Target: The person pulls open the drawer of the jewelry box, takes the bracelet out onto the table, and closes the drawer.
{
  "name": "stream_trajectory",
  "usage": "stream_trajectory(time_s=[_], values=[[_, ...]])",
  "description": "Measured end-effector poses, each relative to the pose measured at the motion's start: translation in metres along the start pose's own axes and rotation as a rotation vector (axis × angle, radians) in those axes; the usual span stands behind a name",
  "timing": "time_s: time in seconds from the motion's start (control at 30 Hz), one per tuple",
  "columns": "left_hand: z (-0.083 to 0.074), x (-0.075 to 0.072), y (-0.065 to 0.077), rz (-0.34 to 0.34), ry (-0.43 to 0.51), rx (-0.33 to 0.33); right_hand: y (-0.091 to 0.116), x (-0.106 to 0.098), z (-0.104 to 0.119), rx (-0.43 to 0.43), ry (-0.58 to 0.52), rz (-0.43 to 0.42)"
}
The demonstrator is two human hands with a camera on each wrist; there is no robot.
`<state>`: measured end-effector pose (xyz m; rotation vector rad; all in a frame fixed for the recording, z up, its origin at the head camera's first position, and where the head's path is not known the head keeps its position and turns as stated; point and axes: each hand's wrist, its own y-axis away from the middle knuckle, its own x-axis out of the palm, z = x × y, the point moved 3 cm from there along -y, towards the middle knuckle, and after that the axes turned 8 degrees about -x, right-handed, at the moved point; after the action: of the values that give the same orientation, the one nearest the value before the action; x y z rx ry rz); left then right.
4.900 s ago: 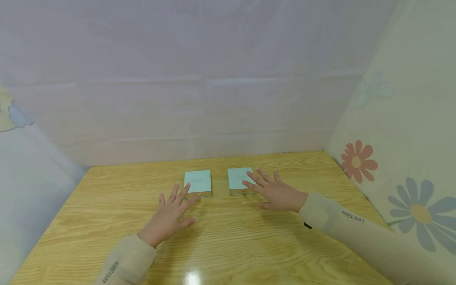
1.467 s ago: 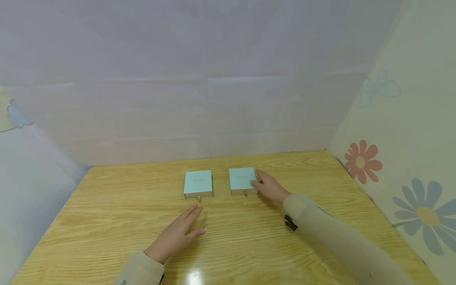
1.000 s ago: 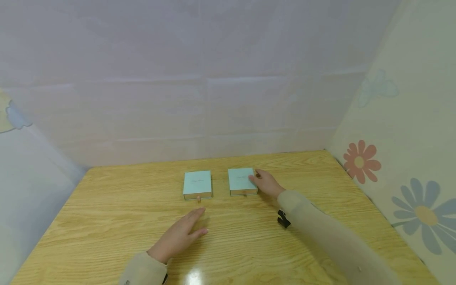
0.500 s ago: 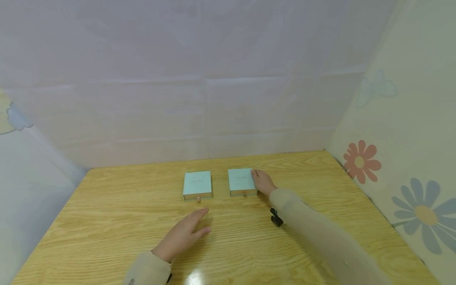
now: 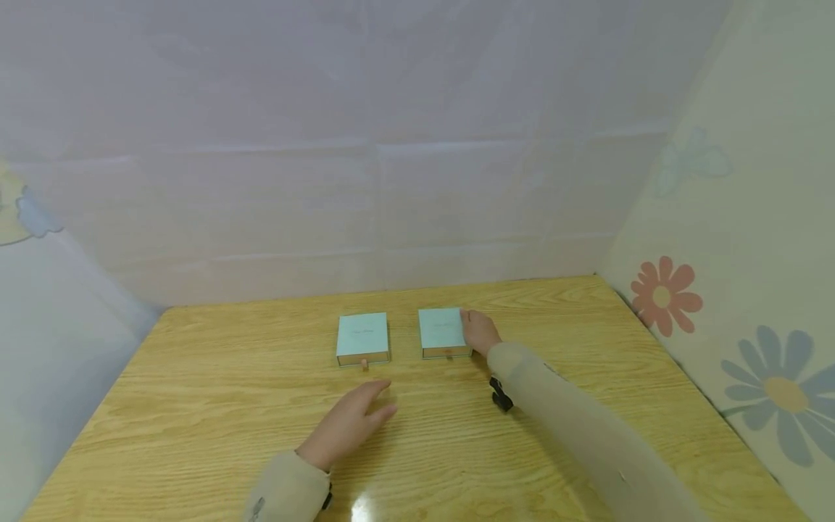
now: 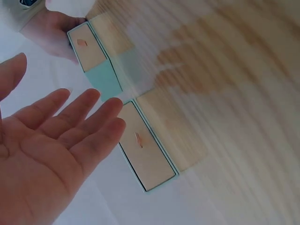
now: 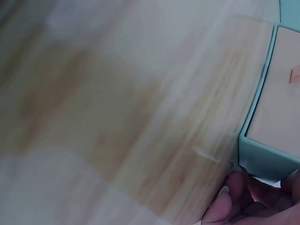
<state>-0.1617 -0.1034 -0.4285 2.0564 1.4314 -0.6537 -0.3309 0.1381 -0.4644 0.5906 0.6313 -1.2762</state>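
Two pale teal drawer-style gift boxes lie side by side on the wooden table, their beige fronts facing me. A small ribbon tab sticks out of the left gift box (image 5: 362,336). At the right side of the right gift box (image 5: 442,330) is my right hand (image 5: 481,333); its curled fingers (image 7: 222,204) lie along the box's side near the bottom edge, and most of the thumb is hidden. My left hand (image 5: 349,424) hovers in front of the left box, holding nothing. In the left wrist view its fingers (image 6: 89,126) are extended, apart from the box.
The wood-grain table (image 5: 215,391) meets a pale cloth backdrop (image 5: 261,181) behind the boxes. A side panel with printed flowers (image 5: 783,391) stands at the right. A strip of bare tabletop separates the two boxes.
Earlier, both hands hovered with fingers spread over the boxes. My right hand has since come to the right box's side; the left has drawn back and drifted right. The boxes have barely moved.
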Motion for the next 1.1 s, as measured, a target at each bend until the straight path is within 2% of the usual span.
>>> stream_trajectory(time_s=[0.47, 0.7, 1.1], values=[[-0.011, 0.006, -0.010, 0.002, 0.144, -0.073, -0.002, -0.007, -0.001, 0.043, -0.059, 0.065], [-0.019, 0.010, -0.017, -0.042, 0.174, -0.085, 0.002, -0.011, 0.003, 0.051, -0.102, 0.085], [-0.038, 0.018, -0.030, -0.048, 0.265, -0.142, 0.005, -0.014, 0.003, 0.021, -0.059, 0.101]])
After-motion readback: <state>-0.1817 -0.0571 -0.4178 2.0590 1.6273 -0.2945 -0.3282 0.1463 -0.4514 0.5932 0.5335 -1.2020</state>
